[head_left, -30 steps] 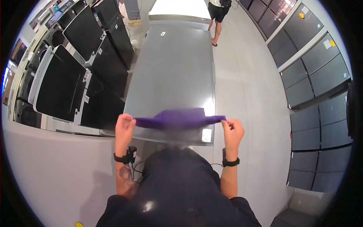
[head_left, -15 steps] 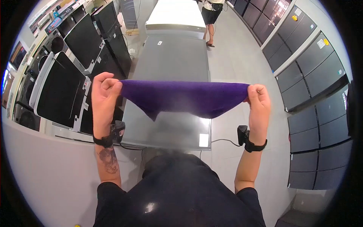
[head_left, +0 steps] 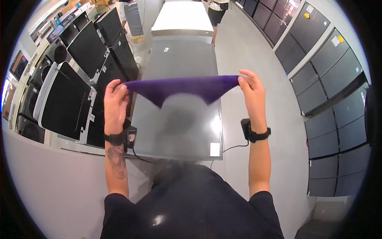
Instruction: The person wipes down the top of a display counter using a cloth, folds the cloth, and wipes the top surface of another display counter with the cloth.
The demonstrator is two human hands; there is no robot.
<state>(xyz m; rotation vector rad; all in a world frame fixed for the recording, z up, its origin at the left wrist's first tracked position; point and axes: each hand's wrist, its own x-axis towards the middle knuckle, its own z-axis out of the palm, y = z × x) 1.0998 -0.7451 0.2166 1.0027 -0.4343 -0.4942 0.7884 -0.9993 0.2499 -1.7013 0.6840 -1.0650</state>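
A purple cloth [head_left: 181, 85] is stretched between my two hands, its upper edge nearly straight and its lower part hanging with two drooping corners. My left hand [head_left: 116, 101] pinches the left end between thumb and fingers. At the opposite end, my right hand [head_left: 252, 91] grips the other corner, a little higher than the left. Both hands are raised above a grey, glossy flat-topped appliance [head_left: 175, 129] that has a white label near its front right corner. Each wrist wears a black strap with a small device and a cable.
Beyond the grey top stands a white-topped unit [head_left: 183, 18], with a person [head_left: 216, 16] beside it. Dark appliances [head_left: 65, 97] line the left side. Grey multi-door refrigerators [head_left: 330, 71] run along the right, across a pale floor [head_left: 254, 51].
My right hand has moved left and up, bringing the cloth's ends closer together. The cloth's hanging part has risen. The person in the background shows less of their legs.
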